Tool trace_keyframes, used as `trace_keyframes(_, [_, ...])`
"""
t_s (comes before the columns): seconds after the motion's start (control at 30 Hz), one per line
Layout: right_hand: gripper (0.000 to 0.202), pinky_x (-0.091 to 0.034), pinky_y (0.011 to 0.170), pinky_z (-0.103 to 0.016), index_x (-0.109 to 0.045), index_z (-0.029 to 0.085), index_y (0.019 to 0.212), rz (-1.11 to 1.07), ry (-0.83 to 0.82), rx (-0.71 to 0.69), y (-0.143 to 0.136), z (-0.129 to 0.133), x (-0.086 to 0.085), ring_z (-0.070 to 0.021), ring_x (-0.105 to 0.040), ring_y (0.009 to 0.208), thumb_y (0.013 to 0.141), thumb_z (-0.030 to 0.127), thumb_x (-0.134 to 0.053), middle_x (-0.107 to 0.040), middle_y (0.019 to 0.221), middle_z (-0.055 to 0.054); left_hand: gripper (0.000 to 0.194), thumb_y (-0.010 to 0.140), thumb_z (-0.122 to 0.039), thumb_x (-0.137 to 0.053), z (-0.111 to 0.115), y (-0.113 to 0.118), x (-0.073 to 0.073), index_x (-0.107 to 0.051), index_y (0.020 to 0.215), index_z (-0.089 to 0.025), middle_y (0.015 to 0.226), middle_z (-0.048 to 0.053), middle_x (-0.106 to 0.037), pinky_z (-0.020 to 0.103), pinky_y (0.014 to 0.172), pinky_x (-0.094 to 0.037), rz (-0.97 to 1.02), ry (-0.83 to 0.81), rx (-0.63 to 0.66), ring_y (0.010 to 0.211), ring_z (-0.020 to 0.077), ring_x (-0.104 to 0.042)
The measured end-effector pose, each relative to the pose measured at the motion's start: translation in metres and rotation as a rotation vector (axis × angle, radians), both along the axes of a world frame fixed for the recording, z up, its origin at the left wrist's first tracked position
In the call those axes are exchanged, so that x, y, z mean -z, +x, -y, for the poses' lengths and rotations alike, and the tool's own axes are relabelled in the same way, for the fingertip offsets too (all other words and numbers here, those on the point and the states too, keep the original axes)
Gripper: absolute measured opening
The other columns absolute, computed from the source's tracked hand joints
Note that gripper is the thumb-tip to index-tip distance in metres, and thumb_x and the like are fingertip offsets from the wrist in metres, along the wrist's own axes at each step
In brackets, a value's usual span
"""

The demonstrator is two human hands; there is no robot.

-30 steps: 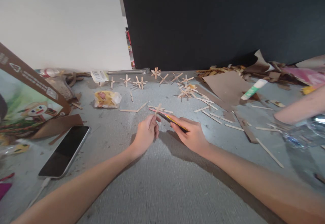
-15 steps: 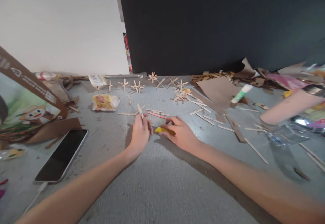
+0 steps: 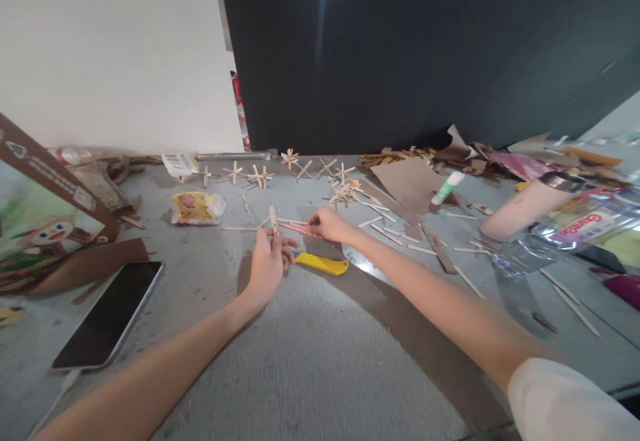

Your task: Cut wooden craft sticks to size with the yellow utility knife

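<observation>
My left hand point(image 3: 269, 259) is closed on a wooden craft stick point(image 3: 273, 217), which stands up between the thumb and fingers. My right hand point(image 3: 327, 224) pinches one end of a slim pink pencil point(image 3: 295, 228), its other end reaching toward the left hand. Below the hands, a yellow tool with a ridged edge point(image 3: 321, 264) lies on the grey table, touched by neither hand. Loose craft sticks point(image 3: 240, 229) lie just beyond the left hand. Farther back stand several star shapes made of crossed sticks point(image 3: 289, 158).
A phone point(image 3: 107, 314) on a cable and a printed carton point(image 3: 45, 207) are at left. A yellow packet point(image 3: 197, 208) lies farther back. At right are scattered sticks point(image 3: 385, 233), brown cardboard point(image 3: 405, 184), a glue stick point(image 3: 447, 188), a pink tumbler point(image 3: 525, 206) and a clear bottle point(image 3: 580, 224).
My right hand has let go of the yellow tool, moved up and taken hold of the pink pencil. The left hand keeps its stick. The view has shifted slightly.
</observation>
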State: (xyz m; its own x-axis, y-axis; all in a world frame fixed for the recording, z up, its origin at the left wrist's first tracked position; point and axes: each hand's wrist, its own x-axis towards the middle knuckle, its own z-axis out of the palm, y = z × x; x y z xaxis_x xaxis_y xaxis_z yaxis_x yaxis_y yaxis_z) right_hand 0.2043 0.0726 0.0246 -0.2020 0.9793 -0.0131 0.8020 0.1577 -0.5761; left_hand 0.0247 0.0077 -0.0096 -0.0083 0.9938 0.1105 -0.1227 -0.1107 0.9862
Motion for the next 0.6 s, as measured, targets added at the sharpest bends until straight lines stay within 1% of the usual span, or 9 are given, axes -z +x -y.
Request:
trace_keyframes(0.07, [0.017,-0.044,0.062,-0.026,-0.073,0.015,0.081,-0.016,0.006,0.018,0.001,0.002,0.002,-0.0160,-0.062,0.064,0.094,0.026,-0.072,-0.071,0.070,-0.004,0.030,0.099,-0.046,-0.058,0.000,0.000,0.000,-0.041,0.091,-0.023,0.077,0.001,-0.072,0.018,0.038,-0.035,-0.013,0.009,0.001,0.043,0.0082,-0.057])
trace_keyframes(0.13, [0.009,-0.045,0.061,-0.025,-0.073,0.015,0.090,-0.029,0.013,0.034,0.002,0.004,0.005,-0.0152,-0.062,0.064,0.093,0.023,-0.072,-0.073,0.074,-0.004,0.031,0.097,-0.046,-0.063,0.000,-0.001,-0.001,-0.046,0.089,-0.021,0.080,0.003,-0.073,0.018,0.039,-0.037,-0.031,0.021,0.004,0.045,0.0080,-0.058])
trace_keyframes(0.2, [0.007,-0.046,0.058,-0.025,-0.072,0.015,0.095,-0.037,0.004,0.035,0.001,0.005,0.008,-0.0145,-0.061,0.058,0.092,0.022,-0.073,-0.072,0.071,-0.002,0.031,0.095,-0.045,-0.066,-0.001,-0.002,-0.001,-0.050,0.087,-0.020,0.083,0.005,-0.074,0.019,0.040,-0.039,-0.045,0.031,0.009,0.046,0.0079,-0.058])
trace_keyframes(0.27, [0.006,-0.045,0.054,-0.026,-0.072,0.017,0.095,-0.038,-0.015,0.024,0.000,0.005,0.009,-0.0142,-0.058,0.050,0.094,0.021,-0.069,-0.069,0.064,-0.001,0.030,0.094,-0.044,-0.066,-0.001,-0.002,-0.001,-0.053,0.087,-0.019,0.084,0.006,-0.075,0.019,0.041,-0.040,-0.050,0.035,0.016,0.047,0.0082,-0.059])
trace_keyframes(0.33, [0.009,-0.047,0.054,-0.027,-0.072,0.018,0.089,-0.027,-0.018,0.012,0.000,0.005,0.009,-0.0151,-0.057,0.047,0.095,0.019,-0.066,-0.067,0.061,-0.001,0.026,0.094,-0.042,-0.066,-0.001,-0.003,-0.002,-0.055,0.092,-0.018,0.082,0.006,-0.075,0.020,0.042,-0.041,-0.047,0.036,0.030,0.048,0.0090,-0.060])
trace_keyframes(0.4, [0.012,-0.050,0.061,-0.028,-0.072,0.018,0.081,-0.008,0.015,0.011,-0.001,0.005,0.011,-0.0174,-0.063,0.057,0.092,0.015,-0.067,-0.070,0.067,-0.004,0.025,0.094,-0.039,-0.067,-0.001,-0.003,-0.002,-0.055,0.104,-0.019,0.081,0.004,-0.075,0.020,0.043,-0.043,-0.032,0.039,0.043,0.048,0.0098,-0.062])
trace_keyframes(0.47, [0.012,-0.051,0.074,-0.030,-0.071,0.018,0.079,0.012,0.076,0.019,-0.001,0.006,0.013,-0.0204,-0.069,0.076,0.089,0.011,-0.068,-0.074,0.084,-0.009,0.032,0.094,-0.037,-0.067,-0.001,-0.004,-0.001,-0.052,0.117,-0.019,0.080,0.002,-0.074,0.020,0.045,-0.045,-0.020,0.042,0.051,0.049,0.0106,-0.063])
trace_keyframes(0.53, [0.010,-0.050,0.083,-0.031,-0.070,0.017,0.082,0.023,0.132,0.029,-0.001,0.009,0.017,-0.0222,-0.068,0.092,0.088,0.010,-0.068,-0.074,0.098,-0.011,0.037,0.094,-0.036,-0.068,0.000,-0.004,0.000,-0.050,0.123,-0.019,0.081,0.002,-0.075,0.021,0.046,-0.048,-0.021,0.039,0.053,0.050,0.0116,-0.065])
trace_keyframes(0.6, [0.008,-0.048,0.083,-0.030,-0.069,0.017,0.089,0.020,0.165,0.038,0.001,0.014,0.021,-0.0219,-0.067,0.094,0.091,0.011,-0.066,-0.074,0.101,-0.012,0.038,0.094,-0.036,-0.067,0.001,-0.003,0.001,-0.050,0.123,-0.018,0.085,0.004,-0.076,0.023,0.047,-0.051,-0.031,0.034,0.052,0.051,0.0131,-0.068])
